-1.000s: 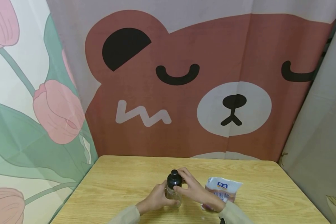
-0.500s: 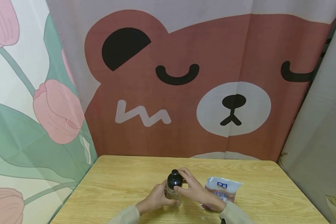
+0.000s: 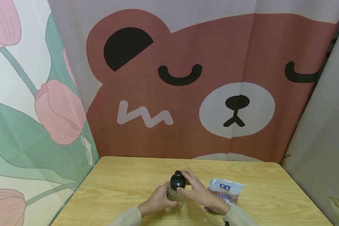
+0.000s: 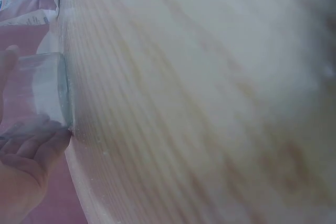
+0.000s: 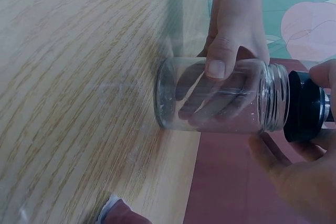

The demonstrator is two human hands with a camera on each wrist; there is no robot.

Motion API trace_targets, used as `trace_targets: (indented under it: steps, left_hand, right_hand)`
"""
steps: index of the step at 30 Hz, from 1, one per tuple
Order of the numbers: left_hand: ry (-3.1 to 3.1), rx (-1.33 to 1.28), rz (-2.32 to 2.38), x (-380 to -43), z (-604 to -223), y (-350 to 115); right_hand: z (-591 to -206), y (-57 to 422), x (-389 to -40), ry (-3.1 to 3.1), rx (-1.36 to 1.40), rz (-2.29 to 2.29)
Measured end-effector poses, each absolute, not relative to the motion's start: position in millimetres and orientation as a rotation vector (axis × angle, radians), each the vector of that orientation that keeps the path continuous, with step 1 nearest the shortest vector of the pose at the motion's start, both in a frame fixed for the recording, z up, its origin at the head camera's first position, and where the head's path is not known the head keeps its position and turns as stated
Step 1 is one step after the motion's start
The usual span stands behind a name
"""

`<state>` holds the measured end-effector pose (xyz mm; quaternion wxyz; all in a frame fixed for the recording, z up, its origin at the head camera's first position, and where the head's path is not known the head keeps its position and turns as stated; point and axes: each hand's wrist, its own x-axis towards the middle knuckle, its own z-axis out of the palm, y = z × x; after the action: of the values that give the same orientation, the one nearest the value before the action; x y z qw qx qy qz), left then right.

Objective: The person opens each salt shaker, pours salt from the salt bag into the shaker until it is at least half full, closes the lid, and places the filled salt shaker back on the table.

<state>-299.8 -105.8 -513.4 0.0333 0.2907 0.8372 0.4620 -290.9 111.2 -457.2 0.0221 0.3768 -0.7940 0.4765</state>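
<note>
A clear glass jar (image 3: 174, 197) stands upright on the wooden table, and my left hand (image 3: 158, 199) grips its side. In the right wrist view the thumb and fingers of that left hand (image 5: 231, 51) wrap the jar's body (image 5: 220, 121). My right hand (image 3: 197, 191) holds the black lid (image 3: 177, 182), which has a small knob on top. Threads of the jar's neck (image 5: 275, 98) show below the lid (image 5: 304, 106), which sits right at the mouth. The glass looks empty. In the left wrist view the jar's base (image 4: 50, 87) is close to the tabletop.
A white and pinkish printed bag (image 3: 226, 188), labelled as refined salt, lies just right of the jar, partly behind the right forearm. The wooden table (image 3: 124, 175) reaches back to a curtain with a bear (image 3: 147, 94). A tulip curtain (image 3: 59, 113) hangs at the left.
The lid has shifted very slightly to the right with the right hand's fingers. Both hands keep their holds, and the bag stays in place.
</note>
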Motion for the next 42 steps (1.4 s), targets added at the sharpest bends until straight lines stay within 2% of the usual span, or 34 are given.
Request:
trace_targets:
  steps: [11, 42]
  left_hand:
    - [2.576, 0.903, 1.427, -300.4, -514.7, -106.2]
    - [2.586, 0.95, 1.443, -297.2, -514.3, -106.0]
  right_hand:
    - [-454.8, 115.0, -285.8, -2.517, 1.083, 1.479]
    - [-459.8, 131.4, -279.0, -2.48, 1.117, 1.477]
